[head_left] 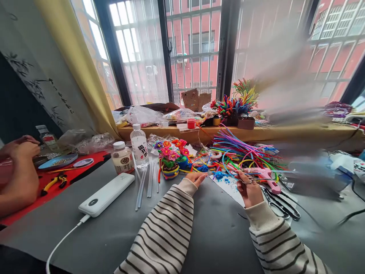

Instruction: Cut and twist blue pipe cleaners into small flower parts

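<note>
The clear plastic water bottle with a white cap [139,148] bears large dark characters on its white label, reading 喝开水 from top to bottom; the finer print there is too small. Beside it, the squat clear jar with a white lid [122,159] carries Chinese characters around a dark round emblem, not clearly legible. The pale wall hanging painted with bamboo [42,87] shows a slanting column of black characters, unreadable.

The sleeves [167,228] at bottom are cream with dark stripes. Near centre, the flowers [170,153] show pink, orange and purple. The glue gun [265,174], centre right, is pink.
</note>
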The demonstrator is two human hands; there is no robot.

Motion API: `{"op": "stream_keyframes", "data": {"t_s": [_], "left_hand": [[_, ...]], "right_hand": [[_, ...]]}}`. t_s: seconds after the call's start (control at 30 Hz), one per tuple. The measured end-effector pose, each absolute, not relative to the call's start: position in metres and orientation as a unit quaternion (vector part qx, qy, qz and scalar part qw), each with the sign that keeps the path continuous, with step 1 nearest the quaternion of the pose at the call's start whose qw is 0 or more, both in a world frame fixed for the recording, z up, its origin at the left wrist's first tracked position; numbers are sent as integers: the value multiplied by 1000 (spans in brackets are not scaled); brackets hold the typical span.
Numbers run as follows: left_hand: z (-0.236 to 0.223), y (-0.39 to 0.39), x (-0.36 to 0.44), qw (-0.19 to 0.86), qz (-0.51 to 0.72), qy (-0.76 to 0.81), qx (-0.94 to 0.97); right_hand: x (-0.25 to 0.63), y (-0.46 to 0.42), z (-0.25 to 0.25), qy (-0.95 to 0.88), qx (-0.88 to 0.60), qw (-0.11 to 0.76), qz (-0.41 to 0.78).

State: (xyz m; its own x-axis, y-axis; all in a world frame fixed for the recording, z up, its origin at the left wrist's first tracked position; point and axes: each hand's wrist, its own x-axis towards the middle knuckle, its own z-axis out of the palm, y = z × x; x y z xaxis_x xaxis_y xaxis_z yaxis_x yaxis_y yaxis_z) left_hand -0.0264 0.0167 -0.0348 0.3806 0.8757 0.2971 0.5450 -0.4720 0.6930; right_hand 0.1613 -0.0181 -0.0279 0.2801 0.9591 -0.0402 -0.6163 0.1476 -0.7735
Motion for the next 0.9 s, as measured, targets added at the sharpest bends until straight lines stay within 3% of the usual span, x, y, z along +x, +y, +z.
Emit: {"op": "stream_keyframes", "data": {"t_s": [0.23, 0.3, 0.37, 0.5, 0.73, 0.9], "left_hand": [[-40, 24, -21, 304, 420, 487, 703], [-37, 19, -15, 415, 431, 478, 643], [-32, 11, -6, 549, 361, 440, 612], [-25, -2, 13, 680, 412, 335, 506], [-14, 6, 20, 728, 520, 302, 330], [4, 30, 2, 690, 609, 298, 255]], "right_hand": [[154, -21, -26, -308, -363, 703, 528], [150, -24, -24, -357, -373, 699, 495], [147, -26, -24, -424, -377, 688, 453], [143, -30, -26, -543, -389, 654, 354], [138, -36, -25, -619, -406, 611, 281], [139, -39, -21, -609, -412, 612, 290]]}}
